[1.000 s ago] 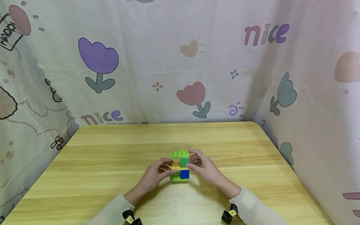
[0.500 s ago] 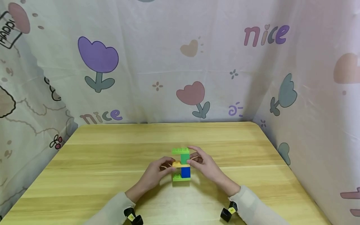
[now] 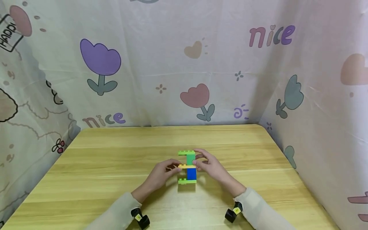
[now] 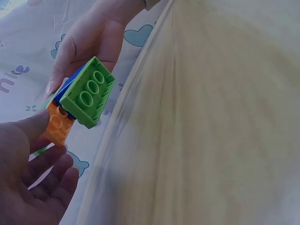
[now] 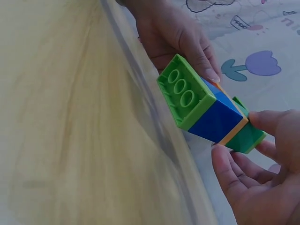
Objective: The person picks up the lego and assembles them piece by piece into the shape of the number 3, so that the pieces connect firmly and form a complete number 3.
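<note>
Both hands hold a small stack of toy building bricks over the table. From the bottom up it has a light green plate [image 3: 183,182], a blue brick [image 3: 191,174], a yellow-orange plate [image 3: 184,166], a green brick [image 3: 190,158] and a light green top plate [image 3: 184,153]. The two bricks sit at the right end, leaving gaps on the left. My left hand [image 3: 161,174] pinches the yellow-orange plate's left end. Thumb and fingers of my right hand [image 3: 215,168] grip the right side around the green brick. Both wrist views show the bottom plate's hollow underside [image 5: 180,89].
The wood-grain table [image 3: 115,153] spreads out below the hands. A printed cloth [image 3: 155,57] with flowers and lettering hangs behind it and along both sides. Black wrist devices [image 3: 234,213] are strapped over the light sleeves [image 3: 260,209].
The brick stack has tilted, so the stud tops that showed earlier now appear nearly edge-on. It has also shifted slightly right and up, both hands moving with it and keeping their grip.
</note>
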`<state>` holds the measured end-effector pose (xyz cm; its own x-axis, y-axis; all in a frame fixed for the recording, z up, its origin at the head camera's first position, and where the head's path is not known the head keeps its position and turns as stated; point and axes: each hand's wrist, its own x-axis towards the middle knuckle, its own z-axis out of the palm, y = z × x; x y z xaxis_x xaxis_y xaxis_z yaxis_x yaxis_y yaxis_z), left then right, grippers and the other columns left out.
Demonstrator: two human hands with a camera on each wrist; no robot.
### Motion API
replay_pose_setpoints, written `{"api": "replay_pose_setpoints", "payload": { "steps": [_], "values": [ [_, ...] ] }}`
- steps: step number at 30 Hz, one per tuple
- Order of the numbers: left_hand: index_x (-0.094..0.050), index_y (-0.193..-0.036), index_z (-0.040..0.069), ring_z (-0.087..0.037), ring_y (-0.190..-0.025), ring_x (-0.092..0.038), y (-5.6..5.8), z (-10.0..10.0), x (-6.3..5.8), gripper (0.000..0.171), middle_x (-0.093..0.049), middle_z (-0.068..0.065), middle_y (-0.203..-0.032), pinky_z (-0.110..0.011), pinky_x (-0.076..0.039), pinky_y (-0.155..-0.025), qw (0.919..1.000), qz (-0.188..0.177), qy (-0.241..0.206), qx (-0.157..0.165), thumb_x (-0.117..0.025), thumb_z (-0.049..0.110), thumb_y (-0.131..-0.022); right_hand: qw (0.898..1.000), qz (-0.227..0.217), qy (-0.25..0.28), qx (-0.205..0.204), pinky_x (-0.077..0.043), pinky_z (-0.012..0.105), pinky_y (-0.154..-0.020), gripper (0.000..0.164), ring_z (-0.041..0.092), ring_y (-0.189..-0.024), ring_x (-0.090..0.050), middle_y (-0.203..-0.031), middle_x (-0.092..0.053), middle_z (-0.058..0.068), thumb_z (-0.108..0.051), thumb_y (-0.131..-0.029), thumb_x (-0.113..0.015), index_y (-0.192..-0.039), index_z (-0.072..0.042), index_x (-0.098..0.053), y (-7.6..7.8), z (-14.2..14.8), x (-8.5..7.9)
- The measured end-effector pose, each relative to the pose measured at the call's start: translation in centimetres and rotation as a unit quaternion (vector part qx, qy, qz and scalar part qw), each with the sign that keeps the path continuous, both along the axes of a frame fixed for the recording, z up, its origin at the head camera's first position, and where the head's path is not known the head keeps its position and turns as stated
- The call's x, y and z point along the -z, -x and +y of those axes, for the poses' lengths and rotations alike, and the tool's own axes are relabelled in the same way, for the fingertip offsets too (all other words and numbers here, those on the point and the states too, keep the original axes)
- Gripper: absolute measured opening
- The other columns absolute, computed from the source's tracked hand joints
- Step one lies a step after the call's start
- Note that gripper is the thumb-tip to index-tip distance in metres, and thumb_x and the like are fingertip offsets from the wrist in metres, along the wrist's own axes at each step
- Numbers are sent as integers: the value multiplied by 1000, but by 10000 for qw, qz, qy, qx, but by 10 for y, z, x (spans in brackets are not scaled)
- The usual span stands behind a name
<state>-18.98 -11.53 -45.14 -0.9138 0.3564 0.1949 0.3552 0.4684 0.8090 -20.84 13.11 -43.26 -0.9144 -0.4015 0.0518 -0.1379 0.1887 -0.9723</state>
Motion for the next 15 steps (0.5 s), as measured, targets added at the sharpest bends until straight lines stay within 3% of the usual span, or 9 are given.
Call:
{"api": "replay_pose_setpoints", "payload": {
  "steps": [8, 15],
  "values": [
    [-69, -111, 21, -9, -89, -62, 8, 1, 4, 29, -67, 12, -95, -34, -52, -81, 9998, 27, 187, 1, -61, 44, -94, 9998, -198, -61, -5, -57, 40, -77, 57, 24, -84, -66, -134, -48, 22, -24, -96, -65, -146, -6, -42, 8, 1, 5],
    [-70, -110, 21, -10, -88, -62, 12, 1, 6, 29, -68, 11, -98, -33, -51, -79, 9997, -24, 234, 48, -60, 44, -95, 9995, -278, -166, -66, -57, 40, -77, 61, 23, -85, -65, -132, -47, 22, -17, -95, -67, -146, -2, -39, 11, -2, 7]
  ]
}}
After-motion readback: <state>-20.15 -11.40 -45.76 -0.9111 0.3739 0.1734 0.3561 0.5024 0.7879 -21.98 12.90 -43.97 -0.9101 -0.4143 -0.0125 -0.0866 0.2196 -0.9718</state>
